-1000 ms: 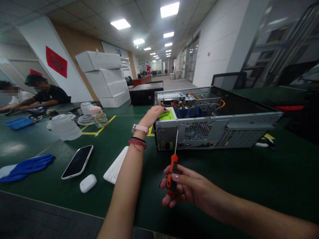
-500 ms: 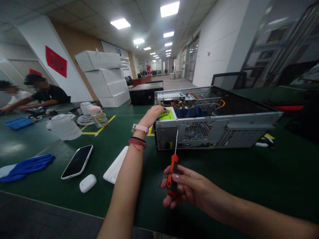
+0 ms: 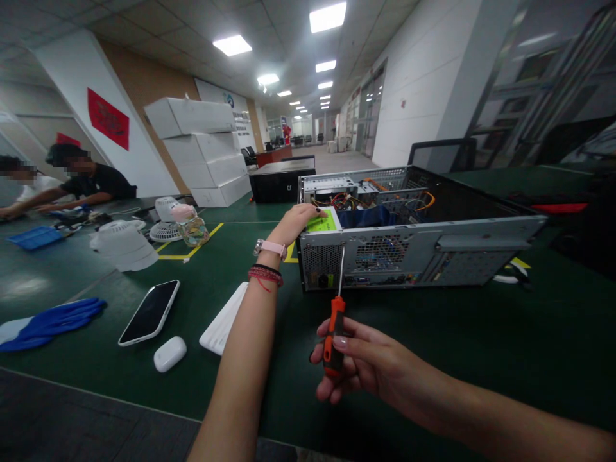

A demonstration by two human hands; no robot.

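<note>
An open computer case lies on its side on the green table, its rear panel facing me. My left hand rests flat on the power supply with the bright green label, at the case's left corner. My right hand is closed around the orange and black handle of a screwdriver. Its shaft points up and away, with the tip at the rear panel beside the power supply's mesh. Whether the tip sits in a screw is too small to tell. Wires and a dark blue part show inside the case.
To the left lie a phone, a white earbud case, a white slab partly under my left forearm, and a blue glove. White fans, stacked white boxes and another black case stand farther back. Two people sit far left.
</note>
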